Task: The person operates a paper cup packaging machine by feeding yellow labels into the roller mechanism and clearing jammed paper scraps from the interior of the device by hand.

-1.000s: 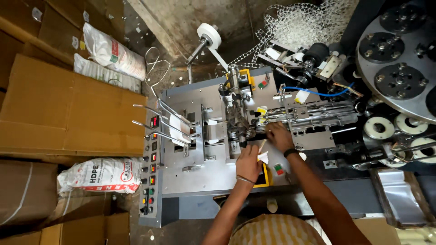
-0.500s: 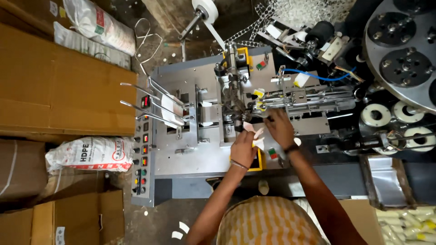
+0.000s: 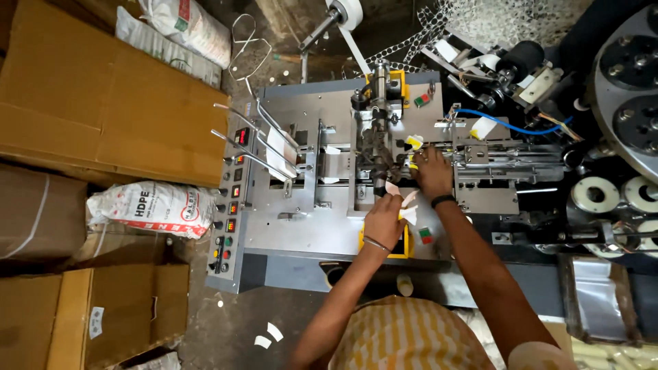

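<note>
I look straight down on a grey metal packing machine (image 3: 329, 226). My left hand (image 3: 384, 220) pinches small white paper pieces (image 3: 406, 205) just below the machine's central vertical mechanism (image 3: 375, 147). My right hand (image 3: 433, 171) rests fingers-down on the horizontal steel rail assembly (image 3: 507, 164) to the right of that mechanism, beside small yellow and white tags (image 3: 414, 142). Whether the right hand grips anything cannot be seen. A dark band sits on the right wrist, a thin bangle on the left.
A control panel with lit buttons (image 3: 229, 205) runs down the machine's left edge. Cardboard boxes (image 3: 103, 116) and white sacks (image 3: 147, 205) lie to the left. A large round disc (image 3: 627, 82) and white tape rolls (image 3: 595, 195) stand at right. A paper spool (image 3: 346, 12) feeds from above.
The view has shifted, so the machine sits lower and larger. My right hand moved right onto the rail; my left hand stays below the central mechanism with the paper pieces.
</note>
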